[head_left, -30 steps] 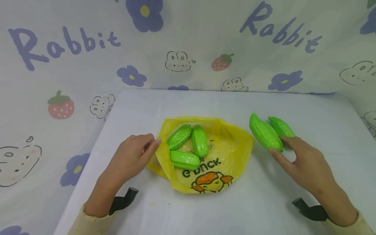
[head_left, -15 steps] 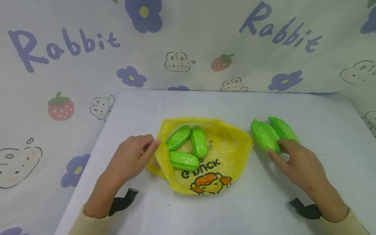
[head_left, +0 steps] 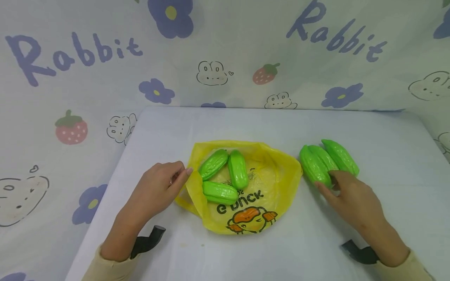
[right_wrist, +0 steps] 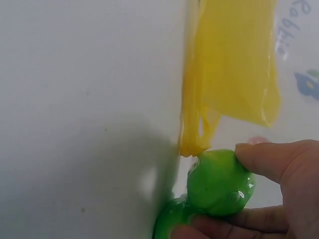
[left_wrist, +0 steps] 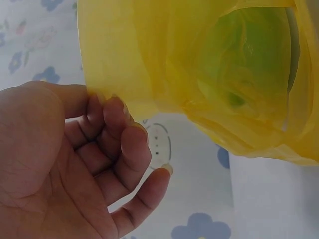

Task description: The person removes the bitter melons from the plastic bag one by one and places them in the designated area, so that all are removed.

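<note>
My left hand [head_left: 154, 191] pinches the left edge of an open yellow plastic bag [head_left: 288, 195] between thumb and index finger; its other fingers curl loosely in the left wrist view. Three glossy green bitter melons lie inside the bag, one [head_left: 220, 192] nearest me. To the right of the bag, my right hand [head_left: 355, 201] holds another bitter melon [head_left: 313, 166] by its near end, thumb on one side and fingers on the other. Close against it lies a second melon [head_left: 324, 157], and a third [head_left: 340, 156] sits just right of that. The right wrist view shows the held melon [right_wrist: 219, 181] end-on.
A white table [head_left: 267, 257] carries everything. Behind it and to the left hangs a patterned cloth [head_left: 232, 43] with flowers, strawberries and rabbits. The bag's right corner [head_left: 299, 168] comes very near the held melon.
My right hand has moved left and toward me, lowering the held melon beside the bag. The middle melon, hidden a second ago, now shows. My left hand stays on the bag's edge.
</note>
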Demonstrator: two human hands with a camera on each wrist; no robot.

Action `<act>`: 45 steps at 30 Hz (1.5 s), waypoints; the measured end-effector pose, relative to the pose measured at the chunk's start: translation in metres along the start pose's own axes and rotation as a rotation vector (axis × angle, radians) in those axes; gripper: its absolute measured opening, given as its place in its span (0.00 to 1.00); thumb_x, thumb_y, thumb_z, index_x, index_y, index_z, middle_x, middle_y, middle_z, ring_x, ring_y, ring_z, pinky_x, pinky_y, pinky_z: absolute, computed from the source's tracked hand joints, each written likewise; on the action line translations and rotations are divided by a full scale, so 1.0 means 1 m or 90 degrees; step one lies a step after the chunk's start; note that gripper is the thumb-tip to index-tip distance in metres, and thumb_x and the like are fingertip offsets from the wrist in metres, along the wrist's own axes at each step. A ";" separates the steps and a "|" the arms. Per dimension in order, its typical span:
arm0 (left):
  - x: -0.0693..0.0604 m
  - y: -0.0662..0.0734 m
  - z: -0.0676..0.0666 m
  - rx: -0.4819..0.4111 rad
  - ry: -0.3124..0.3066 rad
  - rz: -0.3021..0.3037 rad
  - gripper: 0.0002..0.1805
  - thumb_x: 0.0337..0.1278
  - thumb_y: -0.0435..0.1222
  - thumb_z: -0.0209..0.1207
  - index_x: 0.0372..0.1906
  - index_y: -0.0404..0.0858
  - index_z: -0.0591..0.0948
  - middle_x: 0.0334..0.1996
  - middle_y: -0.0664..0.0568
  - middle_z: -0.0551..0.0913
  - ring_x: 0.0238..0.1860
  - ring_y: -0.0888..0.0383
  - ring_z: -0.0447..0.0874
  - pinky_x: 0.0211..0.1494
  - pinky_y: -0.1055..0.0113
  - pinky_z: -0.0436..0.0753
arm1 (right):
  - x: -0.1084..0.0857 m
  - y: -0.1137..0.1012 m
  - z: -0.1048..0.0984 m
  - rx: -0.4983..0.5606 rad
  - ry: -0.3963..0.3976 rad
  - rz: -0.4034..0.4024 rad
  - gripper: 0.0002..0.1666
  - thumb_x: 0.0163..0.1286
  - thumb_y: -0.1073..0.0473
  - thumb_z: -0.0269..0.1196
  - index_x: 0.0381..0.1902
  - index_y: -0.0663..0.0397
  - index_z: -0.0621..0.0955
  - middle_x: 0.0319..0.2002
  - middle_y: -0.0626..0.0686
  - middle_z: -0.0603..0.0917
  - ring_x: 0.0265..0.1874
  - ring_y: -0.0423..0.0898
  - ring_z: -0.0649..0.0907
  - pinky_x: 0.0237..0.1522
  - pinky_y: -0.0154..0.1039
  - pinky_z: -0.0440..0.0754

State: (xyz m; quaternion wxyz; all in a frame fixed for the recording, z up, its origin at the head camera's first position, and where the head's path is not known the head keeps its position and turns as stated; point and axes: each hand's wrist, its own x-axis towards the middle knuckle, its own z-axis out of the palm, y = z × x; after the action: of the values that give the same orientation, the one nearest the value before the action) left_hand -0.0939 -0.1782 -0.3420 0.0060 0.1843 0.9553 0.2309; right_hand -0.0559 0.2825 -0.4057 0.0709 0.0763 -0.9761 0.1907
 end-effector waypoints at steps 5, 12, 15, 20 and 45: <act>-0.001 0.000 0.000 -0.002 -0.003 -0.004 0.19 0.79 0.43 0.57 0.26 0.46 0.71 0.17 0.59 0.65 0.22 0.58 0.66 0.27 0.63 0.68 | -0.001 -0.002 0.002 -0.007 0.001 0.008 0.27 0.67 0.49 0.74 0.48 0.67 0.80 0.34 0.59 0.85 0.27 0.55 0.84 0.24 0.53 0.81; -0.001 0.000 0.000 -0.004 -0.002 0.000 0.19 0.79 0.43 0.57 0.26 0.46 0.71 0.16 0.59 0.64 0.21 0.59 0.65 0.27 0.63 0.67 | -0.002 -0.005 0.002 -0.024 -0.032 0.041 0.29 0.69 0.49 0.72 0.52 0.69 0.77 0.27 0.55 0.82 0.19 0.48 0.77 0.18 0.46 0.74; -0.001 0.001 -0.001 -0.005 -0.001 0.003 0.19 0.79 0.42 0.58 0.26 0.46 0.71 0.16 0.59 0.64 0.20 0.59 0.65 0.26 0.64 0.67 | -0.003 -0.006 0.003 -0.032 -0.038 0.042 0.27 0.69 0.49 0.72 0.48 0.68 0.76 0.23 0.51 0.76 0.16 0.46 0.71 0.16 0.42 0.69; 0.000 0.000 -0.001 -0.006 -0.002 0.005 0.19 0.79 0.42 0.57 0.25 0.46 0.70 0.16 0.59 0.64 0.20 0.59 0.64 0.26 0.64 0.67 | -0.003 -0.007 0.003 -0.034 -0.054 0.050 0.26 0.71 0.48 0.71 0.46 0.66 0.75 0.21 0.49 0.72 0.16 0.45 0.70 0.16 0.41 0.66; -0.002 0.000 -0.003 -0.016 -0.001 0.001 0.21 0.80 0.45 0.56 0.25 0.46 0.69 0.16 0.58 0.62 0.20 0.59 0.63 0.25 0.64 0.65 | 0.010 -0.031 -0.033 -0.064 0.050 -0.099 0.41 0.65 0.36 0.73 0.62 0.62 0.80 0.54 0.66 0.86 0.48 0.66 0.85 0.33 0.62 0.84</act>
State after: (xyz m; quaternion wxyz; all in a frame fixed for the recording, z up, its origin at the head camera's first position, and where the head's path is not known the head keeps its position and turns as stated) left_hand -0.0920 -0.1803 -0.3397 0.0091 0.1852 0.9523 0.2425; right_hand -0.0565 0.2656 -0.3627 0.1274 0.1406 -0.9721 0.1380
